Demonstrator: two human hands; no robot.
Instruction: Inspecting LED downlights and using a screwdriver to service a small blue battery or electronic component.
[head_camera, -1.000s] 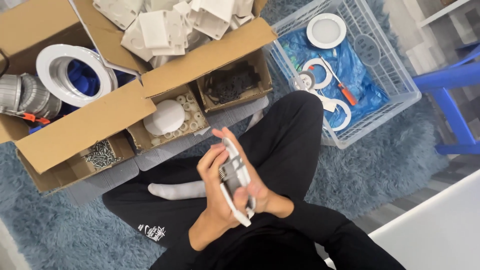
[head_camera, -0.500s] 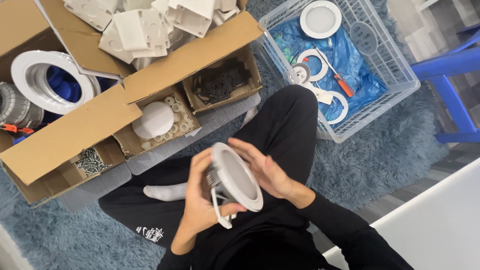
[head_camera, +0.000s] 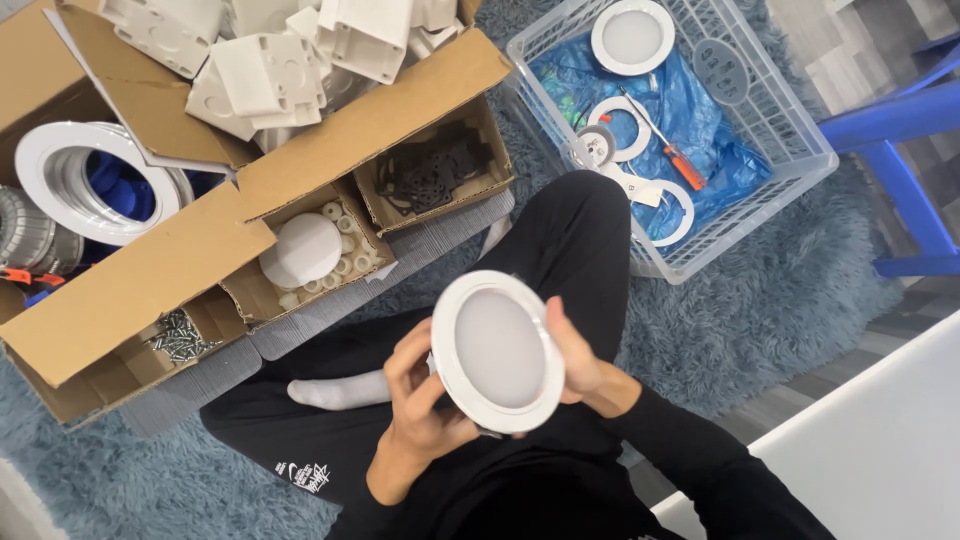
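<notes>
the round white downlight (head_camera: 497, 350) sits face-up between both hands, left hand (head_camera: 425, 400) and right hand (head_camera: 575, 360) gripping its rim.

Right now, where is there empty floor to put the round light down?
Both hands hold the round light. Bare rug lies between the knee, the white basket and the blue chair. More shows at bottom left. The cardboard boxes and the basket are crowded.
</notes>
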